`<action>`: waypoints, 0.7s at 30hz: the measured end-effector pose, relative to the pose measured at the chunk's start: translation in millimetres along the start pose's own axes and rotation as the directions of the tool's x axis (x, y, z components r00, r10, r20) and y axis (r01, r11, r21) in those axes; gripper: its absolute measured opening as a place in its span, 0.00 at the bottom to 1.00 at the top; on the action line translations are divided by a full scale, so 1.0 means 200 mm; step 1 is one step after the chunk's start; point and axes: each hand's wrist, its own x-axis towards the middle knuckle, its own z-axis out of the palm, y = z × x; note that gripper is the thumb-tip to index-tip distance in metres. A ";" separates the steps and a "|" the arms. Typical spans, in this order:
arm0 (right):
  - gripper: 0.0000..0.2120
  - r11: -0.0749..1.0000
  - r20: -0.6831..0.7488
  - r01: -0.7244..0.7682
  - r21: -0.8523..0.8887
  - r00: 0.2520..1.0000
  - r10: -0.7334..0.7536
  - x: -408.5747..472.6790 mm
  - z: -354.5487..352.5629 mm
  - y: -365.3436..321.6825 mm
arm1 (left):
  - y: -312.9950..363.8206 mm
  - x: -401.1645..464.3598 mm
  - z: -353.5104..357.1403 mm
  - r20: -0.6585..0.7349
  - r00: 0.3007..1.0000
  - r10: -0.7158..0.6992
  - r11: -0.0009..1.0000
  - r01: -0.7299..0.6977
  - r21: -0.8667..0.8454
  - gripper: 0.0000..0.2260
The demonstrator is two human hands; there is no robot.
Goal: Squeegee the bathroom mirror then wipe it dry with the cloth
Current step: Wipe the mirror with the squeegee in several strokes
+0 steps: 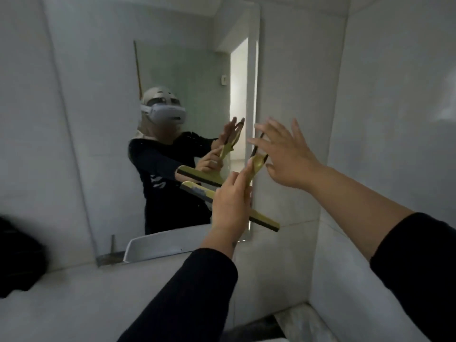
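A tall frameless mirror (103, 134) hangs on the white wall ahead. My left hand (230, 206) grips the neck of a yellow squeegee (264, 222), whose blade slants down to the right near the mirror's lower right corner. Whether the blade touches the glass I cannot tell. The squeegee's dark loop handle points up toward my right hand (283, 154), which hovers with fingers spread just right of the mirror's edge, holding nothing. The mirror shows a person in black sleeves with both hands and the squeegee. A dark bundle (17, 257), possibly the cloth, lies at the far left.
A white basin rim (158, 245) appears in the mirror's lower part. A white ledge (86, 299) runs below the mirror. A white tiled side wall (394, 119) closes in on the right. A doorway shows in the reflection.
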 end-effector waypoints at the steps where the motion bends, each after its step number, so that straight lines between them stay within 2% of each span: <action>1: 0.28 0.996 -0.031 0.086 -0.026 0.996 -0.086 0.03 -0.04 -0.05 | -0.02 0.01 -0.09 -0.005 1.000 0.024 1.000 -0.024 0.008 0.28; 5: 0.19 0.967 -0.132 0.254 -0.010 0.958 -0.253 0.16 -0.18 -0.27 | -0.11 0.03 -0.43 -0.059 0.994 0.090 0.992 -0.085 0.092 0.23; 8: 0.16 0.930 -0.192 0.363 -0.065 0.910 -0.368 0.27 -0.26 -0.41 | -0.19 0.06 -0.66 -0.099 0.985 0.143 0.959 -0.113 0.258 0.24; 11: 0.15 0.898 -0.218 0.440 -0.003 0.876 -0.430 0.38 -0.36 -0.53 | -0.28 0.12 -0.86 -0.133 0.966 0.220 0.913 -0.156 0.378 0.22; 17: 0.16 0.925 -0.333 0.380 0.005 0.873 -0.357 0.65 -0.51 -0.61 | -0.33 0.25 -1.14 -0.301 0.926 0.227 0.898 -0.080 0.433 0.21; 21: 0.21 0.965 -0.411 0.262 -0.027 0.877 -0.250 0.84 -0.64 -0.61 | -0.41 0.33 -1.20 -0.380 0.925 0.033 0.911 0.129 0.393 0.22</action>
